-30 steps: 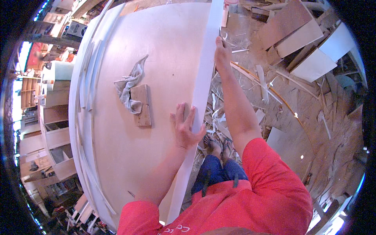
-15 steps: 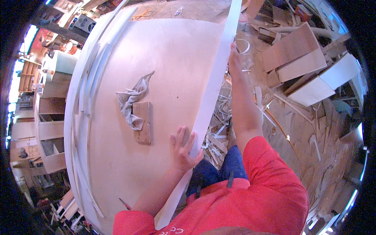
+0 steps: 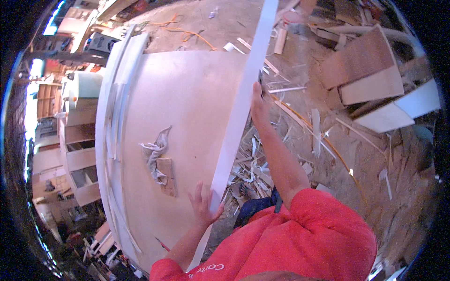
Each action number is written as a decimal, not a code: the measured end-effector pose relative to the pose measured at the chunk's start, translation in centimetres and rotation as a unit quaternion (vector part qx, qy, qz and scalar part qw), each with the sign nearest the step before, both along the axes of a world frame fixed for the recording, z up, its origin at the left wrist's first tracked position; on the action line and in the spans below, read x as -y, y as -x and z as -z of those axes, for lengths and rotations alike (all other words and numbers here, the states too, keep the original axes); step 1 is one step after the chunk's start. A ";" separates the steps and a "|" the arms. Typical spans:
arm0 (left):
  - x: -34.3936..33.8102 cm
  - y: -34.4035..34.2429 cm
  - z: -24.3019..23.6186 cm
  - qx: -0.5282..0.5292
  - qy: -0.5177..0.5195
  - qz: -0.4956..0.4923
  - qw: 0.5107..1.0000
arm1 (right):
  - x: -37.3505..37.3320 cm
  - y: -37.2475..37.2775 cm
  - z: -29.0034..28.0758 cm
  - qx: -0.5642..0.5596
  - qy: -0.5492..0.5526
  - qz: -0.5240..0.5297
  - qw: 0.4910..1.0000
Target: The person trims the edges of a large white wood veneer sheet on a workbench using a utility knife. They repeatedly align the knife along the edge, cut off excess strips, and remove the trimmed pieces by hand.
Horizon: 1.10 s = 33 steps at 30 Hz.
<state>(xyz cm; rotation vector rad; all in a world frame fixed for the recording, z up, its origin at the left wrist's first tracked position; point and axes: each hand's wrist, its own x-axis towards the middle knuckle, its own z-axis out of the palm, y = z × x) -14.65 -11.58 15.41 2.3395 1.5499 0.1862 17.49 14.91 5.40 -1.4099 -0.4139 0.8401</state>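
A long white strip (image 3: 236, 124) runs diagonally along the right edge of a wide pale panel (image 3: 183, 103). My right hand (image 3: 258, 105) grips the strip high up, where a small dark object I cannot make out shows beside my fingers. Lower down, my left hand (image 3: 205, 206) rests with fingers spread against the strip and panel. A crumpled grey cloth (image 3: 158, 145) lies partly over a wooden block (image 3: 166, 185) on the panel. A thin red tool (image 3: 160, 242) lies near my left forearm.
Long strips (image 3: 113, 117) line the panel's left side, with cabinets (image 3: 82, 140) beyond. Offcuts (image 3: 248, 168) litter the floor at right, crossed by an orange cord (image 3: 304, 122). Boards (image 3: 365, 79) stand at upper right, near a pinkish bucket (image 3: 293, 21).
The view has shifted, so the panel and both hands sit lower in the picture, showing more floor beyond the far edge. Both hands stay at the strip, my grip apparently unchanged.
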 end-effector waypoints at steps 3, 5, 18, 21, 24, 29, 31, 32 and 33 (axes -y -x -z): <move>-6.9 -7.1 -0.7 0.048 -0.067 -0.049 0.995 | -0.3 -0.6 1.0 -0.057 0.041 0.027 0.997; -11.5 -11.3 -0.7 0.047 -0.078 -0.054 0.994 | 1.2 -0.9 -3.4 -0.215 -0.033 -0.044 0.975; -20.0 -18.9 4.5 0.198 -0.079 0.057 0.975 | 1.2 -3.4 2.2 -0.145 0.029 -0.047 0.988; -19.7 -18.4 5.5 0.190 -0.089 0.064 0.976 | 1.7 -2.9 -1.0 -0.191 0.041 -0.081 0.977; -20.3 -18.8 4.5 0.187 -0.077 0.064 0.977 | 1.6 -3.2 -0.5 -0.195 -0.017 -0.120 0.973; -20.3 -18.7 6.3 0.223 -0.049 0.071 0.971 | 1.6 -3.4 5.3 -0.198 -0.024 -0.090 0.976; -20.1 -18.9 6.3 0.233 -0.053 0.033 0.970 | 1.9 -2.9 4.1 0.033 0.046 -0.099 0.993; -20.1 -18.6 6.4 0.221 -0.070 0.038 0.972 | 1.7 -1.6 0.0 0.059 0.016 -0.091 0.994; -20.1 -18.6 6.1 0.211 -0.093 0.051 0.972 | 1.8 -1.7 -0.9 0.075 0.043 -0.107 0.991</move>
